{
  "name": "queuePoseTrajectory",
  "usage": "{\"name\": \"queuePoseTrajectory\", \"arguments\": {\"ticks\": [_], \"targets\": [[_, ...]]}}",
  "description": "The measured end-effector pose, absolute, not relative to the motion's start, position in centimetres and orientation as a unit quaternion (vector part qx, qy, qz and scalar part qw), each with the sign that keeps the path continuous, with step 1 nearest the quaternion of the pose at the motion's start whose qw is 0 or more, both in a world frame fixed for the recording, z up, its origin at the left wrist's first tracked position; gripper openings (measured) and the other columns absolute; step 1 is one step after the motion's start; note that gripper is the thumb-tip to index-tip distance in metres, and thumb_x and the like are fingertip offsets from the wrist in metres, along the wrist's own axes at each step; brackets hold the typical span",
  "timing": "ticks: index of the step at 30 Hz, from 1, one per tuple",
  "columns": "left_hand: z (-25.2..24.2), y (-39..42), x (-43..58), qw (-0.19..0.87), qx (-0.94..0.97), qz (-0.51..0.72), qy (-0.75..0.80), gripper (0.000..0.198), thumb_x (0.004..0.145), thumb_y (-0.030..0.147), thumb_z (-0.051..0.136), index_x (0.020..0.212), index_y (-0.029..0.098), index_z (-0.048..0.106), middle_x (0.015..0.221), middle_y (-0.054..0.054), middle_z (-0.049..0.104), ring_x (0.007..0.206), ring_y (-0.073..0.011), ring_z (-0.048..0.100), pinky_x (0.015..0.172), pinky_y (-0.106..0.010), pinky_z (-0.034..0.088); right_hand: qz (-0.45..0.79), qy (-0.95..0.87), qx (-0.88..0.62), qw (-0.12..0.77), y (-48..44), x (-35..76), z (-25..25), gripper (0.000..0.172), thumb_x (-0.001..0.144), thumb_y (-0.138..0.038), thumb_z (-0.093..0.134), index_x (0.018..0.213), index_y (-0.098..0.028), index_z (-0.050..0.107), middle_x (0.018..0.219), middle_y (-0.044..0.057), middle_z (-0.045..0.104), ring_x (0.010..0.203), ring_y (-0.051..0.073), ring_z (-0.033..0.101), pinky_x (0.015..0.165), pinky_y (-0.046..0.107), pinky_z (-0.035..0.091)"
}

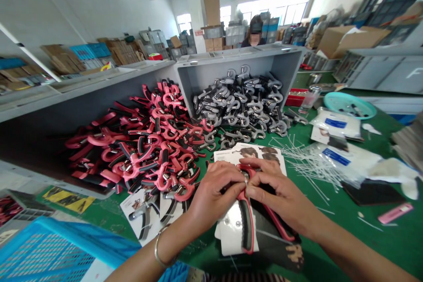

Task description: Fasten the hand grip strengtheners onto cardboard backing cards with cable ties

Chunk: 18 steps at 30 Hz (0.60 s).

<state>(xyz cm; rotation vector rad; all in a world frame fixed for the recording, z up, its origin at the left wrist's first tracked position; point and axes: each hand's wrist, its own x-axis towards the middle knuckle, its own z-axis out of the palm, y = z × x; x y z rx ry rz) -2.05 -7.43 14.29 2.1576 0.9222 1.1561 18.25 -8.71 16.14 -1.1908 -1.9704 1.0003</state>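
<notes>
My left hand [216, 189] and my right hand [276, 194] both grip the top of a red and black hand gripper [247, 224] that lies on a printed backing card [231, 233]. The fingertips of both hands meet at its spring end. More printed cards [254, 154] lie just beyond my hands. A bracelet is on my left wrist.
A heap of red hand grippers [145, 150] spills from a tipped grey bin at the left, and a heap of grey ones [244, 105] fills a second grey bin [291, 59]. White cable ties [310, 158] and plastic bags [337, 123] lie to the right. A blue basket [46, 246] stands at the near left. A person sits behind the bins.
</notes>
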Motion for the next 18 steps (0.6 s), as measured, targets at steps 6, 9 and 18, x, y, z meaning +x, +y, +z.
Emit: {"name": "queuePoseTrajectory", "arguments": {"ticks": [6,9,18], "targets": [[16.1,-6.8,-2.5,0.338,0.792,0.36,0.358,0.015,0.095,0.026,0.057,0.089,0.019,0.069,0.088,-0.003,0.069,0.09,-0.0179,0.061,0.086,-0.034,0.045,0.348,-0.756,-0.441,0.336,-8.7,18.0,15.6,0.022,0.096,-0.036,0.056,0.08,-0.023,0.066,0.13,0.002,0.058,0.125,0.024,0.047,0.107,0.046,0.033],[17.2,-6.6,-2.2,0.284,0.792,0.374,0.39,0.015,0.092,0.027,0.06,0.082,0.019,0.065,0.082,-0.001,0.066,0.086,-0.017,0.059,0.083,-0.032,0.044,0.323,-0.768,-0.44,0.335,-8.7,17.9,15.0,0.015,0.098,-0.033,0.051,0.095,-0.025,0.064,0.135,0.004,0.053,0.129,0.024,0.043,0.109,0.047,0.031],[15.7,-11.5,0.2,-0.005,0.93,0.278,0.239,0.02,0.092,0.013,0.044,0.086,0.013,0.063,0.085,-0.01,0.065,0.091,-0.0241,0.055,0.088,-0.042,0.042,0.24,-0.78,-0.445,0.367,-7.8,16.9,14.0,0.028,0.097,-0.024,0.048,0.124,-0.025,0.054,0.136,0.008,0.05,0.132,0.024,0.039,0.11,0.048,0.031]]}}
